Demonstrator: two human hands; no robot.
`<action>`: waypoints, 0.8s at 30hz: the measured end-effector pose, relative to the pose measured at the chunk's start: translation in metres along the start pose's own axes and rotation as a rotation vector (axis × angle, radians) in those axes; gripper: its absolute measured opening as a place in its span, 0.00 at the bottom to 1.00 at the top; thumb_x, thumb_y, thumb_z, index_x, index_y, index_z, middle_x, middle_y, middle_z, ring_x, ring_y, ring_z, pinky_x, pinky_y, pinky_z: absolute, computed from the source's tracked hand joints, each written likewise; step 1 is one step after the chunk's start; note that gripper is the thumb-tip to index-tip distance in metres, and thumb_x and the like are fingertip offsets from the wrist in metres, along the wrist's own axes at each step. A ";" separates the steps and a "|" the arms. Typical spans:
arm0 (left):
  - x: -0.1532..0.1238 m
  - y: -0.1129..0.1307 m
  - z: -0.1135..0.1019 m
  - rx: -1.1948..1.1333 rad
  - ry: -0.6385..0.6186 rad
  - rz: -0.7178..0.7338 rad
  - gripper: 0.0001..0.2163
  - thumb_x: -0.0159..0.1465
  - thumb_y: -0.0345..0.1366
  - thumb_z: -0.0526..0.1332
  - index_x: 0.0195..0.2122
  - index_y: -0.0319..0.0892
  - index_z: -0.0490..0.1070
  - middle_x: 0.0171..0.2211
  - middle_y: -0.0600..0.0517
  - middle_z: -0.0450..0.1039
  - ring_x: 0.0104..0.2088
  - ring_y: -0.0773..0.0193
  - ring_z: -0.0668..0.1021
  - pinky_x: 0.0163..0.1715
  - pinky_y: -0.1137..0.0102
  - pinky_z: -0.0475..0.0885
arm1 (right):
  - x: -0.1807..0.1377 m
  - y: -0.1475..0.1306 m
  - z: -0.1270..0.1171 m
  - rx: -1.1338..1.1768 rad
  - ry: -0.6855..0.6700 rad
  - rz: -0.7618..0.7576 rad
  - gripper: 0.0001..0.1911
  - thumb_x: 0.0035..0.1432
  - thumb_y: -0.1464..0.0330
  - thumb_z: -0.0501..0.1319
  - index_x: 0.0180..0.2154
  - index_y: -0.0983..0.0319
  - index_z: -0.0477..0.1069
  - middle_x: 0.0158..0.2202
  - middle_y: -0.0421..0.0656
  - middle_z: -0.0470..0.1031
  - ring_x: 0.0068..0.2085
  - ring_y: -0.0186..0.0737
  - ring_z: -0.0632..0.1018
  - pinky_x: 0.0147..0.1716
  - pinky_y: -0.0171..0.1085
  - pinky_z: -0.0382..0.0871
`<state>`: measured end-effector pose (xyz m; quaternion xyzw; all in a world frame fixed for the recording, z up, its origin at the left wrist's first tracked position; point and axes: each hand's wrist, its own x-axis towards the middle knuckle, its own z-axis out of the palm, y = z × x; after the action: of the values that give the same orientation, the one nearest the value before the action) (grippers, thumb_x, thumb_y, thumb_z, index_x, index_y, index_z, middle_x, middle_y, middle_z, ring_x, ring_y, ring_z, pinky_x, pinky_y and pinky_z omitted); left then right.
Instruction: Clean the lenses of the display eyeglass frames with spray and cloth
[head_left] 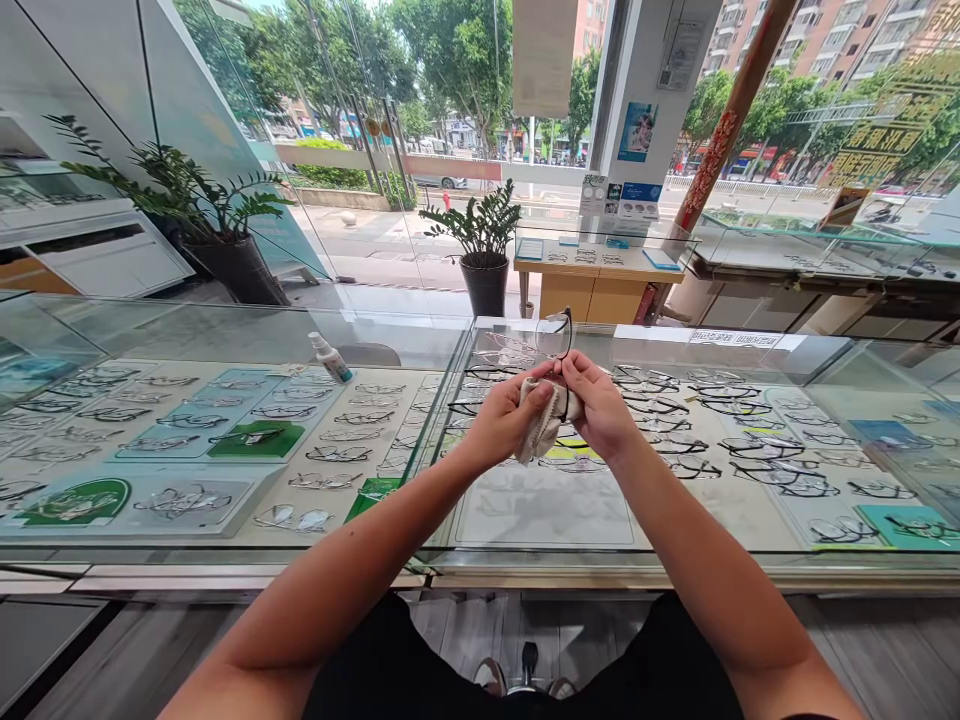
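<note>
I hold a pair of dark-framed glasses (pixel 556 336) up over the glass display counter (pixel 225 330). My left hand (pixel 504 418) is closed on a pale cleaning cloth (pixel 546 428), pressing it against the glasses. My right hand (pixel 600 408) pinches the glasses by the frame, fingers closed. Only one lens and part of the frame show above my fingers; the cloth and hands hide the other parts. Both hands meet at the middle of the counter.
Under the counter glass lie several rows of spectacle frames (pixel 757 465) on trays. A small spray bottle (pixel 331 357) stands on the counter, left of my hands. Potted plants (pixel 484 245), a wooden table (pixel 596 280) and another showcase (pixel 825 255) stand behind the counter.
</note>
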<state>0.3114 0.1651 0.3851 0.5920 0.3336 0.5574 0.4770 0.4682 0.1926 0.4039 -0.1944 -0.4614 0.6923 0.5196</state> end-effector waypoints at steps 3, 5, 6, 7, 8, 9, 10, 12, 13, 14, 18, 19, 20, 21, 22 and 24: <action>0.000 0.001 0.002 0.016 0.068 -0.003 0.29 0.62 0.64 0.73 0.49 0.41 0.85 0.33 0.51 0.81 0.33 0.63 0.77 0.37 0.70 0.72 | -0.001 0.000 0.002 0.006 -0.012 -0.002 0.26 0.49 0.49 0.82 0.33 0.56 0.73 0.33 0.35 0.77 0.30 0.32 0.72 0.31 0.32 0.70; 0.000 0.001 0.003 0.049 0.121 0.020 0.29 0.61 0.66 0.73 0.39 0.40 0.84 0.32 0.49 0.80 0.36 0.60 0.78 0.39 0.68 0.73 | -0.002 0.001 0.004 0.001 -0.016 -0.008 0.26 0.50 0.49 0.82 0.33 0.57 0.73 0.33 0.35 0.76 0.31 0.32 0.72 0.32 0.32 0.70; 0.000 0.001 0.003 0.063 0.140 0.029 0.29 0.60 0.67 0.72 0.34 0.40 0.83 0.32 0.49 0.80 0.37 0.59 0.78 0.41 0.68 0.73 | -0.003 0.001 0.004 -0.010 -0.017 -0.013 0.26 0.50 0.49 0.82 0.33 0.57 0.73 0.32 0.35 0.76 0.31 0.32 0.71 0.33 0.32 0.70; 0.000 0.002 0.004 0.071 0.155 0.030 0.30 0.60 0.68 0.72 0.31 0.41 0.81 0.31 0.49 0.80 0.38 0.59 0.78 0.41 0.67 0.73 | -0.003 0.002 0.005 -0.026 -0.018 -0.019 0.25 0.50 0.49 0.82 0.33 0.56 0.73 0.32 0.35 0.75 0.31 0.33 0.71 0.33 0.33 0.69; 0.000 0.002 0.004 0.071 0.162 0.022 0.30 0.59 0.69 0.72 0.29 0.41 0.80 0.30 0.49 0.79 0.37 0.59 0.78 0.41 0.67 0.73 | -0.003 0.003 0.005 -0.044 -0.019 -0.022 0.25 0.50 0.49 0.81 0.33 0.56 0.73 0.32 0.35 0.74 0.32 0.33 0.71 0.33 0.33 0.69; 0.000 0.002 0.003 0.067 0.165 0.009 0.31 0.59 0.69 0.72 0.28 0.41 0.80 0.29 0.50 0.79 0.35 0.60 0.77 0.40 0.66 0.73 | -0.003 0.004 0.005 -0.060 -0.019 -0.025 0.25 0.51 0.48 0.81 0.33 0.56 0.73 0.32 0.35 0.74 0.32 0.33 0.71 0.33 0.33 0.69; 0.001 0.002 0.003 0.063 0.166 -0.002 0.31 0.58 0.70 0.72 0.29 0.41 0.80 0.29 0.50 0.78 0.33 0.60 0.76 0.38 0.67 0.72 | -0.003 0.005 0.005 -0.071 -0.019 -0.027 0.25 0.51 0.48 0.81 0.33 0.56 0.73 0.33 0.35 0.75 0.33 0.34 0.71 0.34 0.33 0.69; 0.001 0.002 0.003 0.067 0.161 -0.012 0.32 0.58 0.70 0.72 0.30 0.41 0.81 0.29 0.51 0.78 0.32 0.62 0.75 0.36 0.67 0.71 | -0.003 0.007 0.005 -0.072 -0.014 -0.026 0.25 0.51 0.48 0.81 0.34 0.56 0.74 0.36 0.36 0.77 0.35 0.35 0.74 0.36 0.34 0.71; 0.001 0.002 0.002 0.074 0.156 -0.013 0.32 0.58 0.70 0.72 0.30 0.41 0.80 0.29 0.51 0.78 0.31 0.62 0.75 0.36 0.68 0.70 | -0.003 0.008 0.005 -0.063 -0.009 -0.025 0.25 0.51 0.48 0.81 0.34 0.56 0.74 0.37 0.37 0.78 0.37 0.35 0.75 0.38 0.34 0.72; 0.001 0.002 0.001 0.081 0.150 -0.013 0.31 0.58 0.70 0.72 0.30 0.41 0.80 0.29 0.51 0.78 0.32 0.62 0.75 0.36 0.68 0.70 | -0.003 0.008 0.005 -0.053 -0.002 -0.024 0.25 0.50 0.48 0.81 0.34 0.56 0.75 0.38 0.37 0.79 0.37 0.36 0.76 0.39 0.35 0.73; 0.001 0.001 -0.002 0.093 0.103 0.005 0.25 0.59 0.62 0.76 0.35 0.41 0.83 0.35 0.49 0.82 0.36 0.60 0.77 0.40 0.67 0.72 | -0.003 0.009 0.006 -0.027 0.016 -0.021 0.24 0.49 0.48 0.81 0.34 0.56 0.76 0.39 0.38 0.81 0.37 0.36 0.77 0.39 0.34 0.75; 0.001 0.001 -0.002 0.096 0.082 0.012 0.24 0.60 0.59 0.77 0.36 0.41 0.83 0.36 0.49 0.82 0.38 0.59 0.78 0.42 0.67 0.72 | -0.003 0.009 0.006 -0.020 0.019 -0.019 0.24 0.49 0.48 0.82 0.34 0.56 0.76 0.39 0.38 0.81 0.37 0.35 0.77 0.39 0.34 0.75; 0.001 0.001 -0.003 0.098 0.062 0.015 0.22 0.60 0.57 0.77 0.38 0.41 0.84 0.36 0.48 0.82 0.39 0.58 0.79 0.44 0.66 0.73 | -0.003 0.009 0.006 -0.014 0.022 -0.016 0.24 0.48 0.48 0.82 0.34 0.56 0.77 0.38 0.37 0.81 0.36 0.34 0.76 0.38 0.33 0.75; 0.000 0.002 -0.004 0.101 0.041 0.014 0.21 0.60 0.55 0.78 0.38 0.41 0.84 0.37 0.48 0.83 0.41 0.57 0.80 0.45 0.66 0.73 | -0.003 0.008 0.006 -0.006 0.024 -0.013 0.24 0.48 0.49 0.82 0.34 0.56 0.77 0.38 0.37 0.80 0.36 0.34 0.76 0.37 0.33 0.74; 0.000 0.002 -0.005 0.104 0.026 0.011 0.20 0.61 0.54 0.78 0.39 0.41 0.84 0.38 0.47 0.83 0.42 0.55 0.80 0.46 0.65 0.73 | -0.003 0.008 0.006 0.001 0.025 -0.010 0.24 0.48 0.49 0.82 0.34 0.56 0.77 0.37 0.37 0.80 0.36 0.34 0.76 0.37 0.33 0.74; 0.000 0.002 -0.006 0.109 0.001 0.005 0.19 0.60 0.52 0.79 0.41 0.42 0.84 0.41 0.46 0.84 0.45 0.53 0.81 0.47 0.65 0.73 | -0.003 0.007 0.005 0.014 0.028 -0.005 0.24 0.48 0.49 0.82 0.35 0.56 0.77 0.37 0.37 0.80 0.36 0.34 0.76 0.36 0.33 0.74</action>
<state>0.3050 0.1654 0.3859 0.6177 0.3624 0.5400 0.4422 0.4622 0.1875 0.3999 -0.1993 -0.4494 0.6915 0.5293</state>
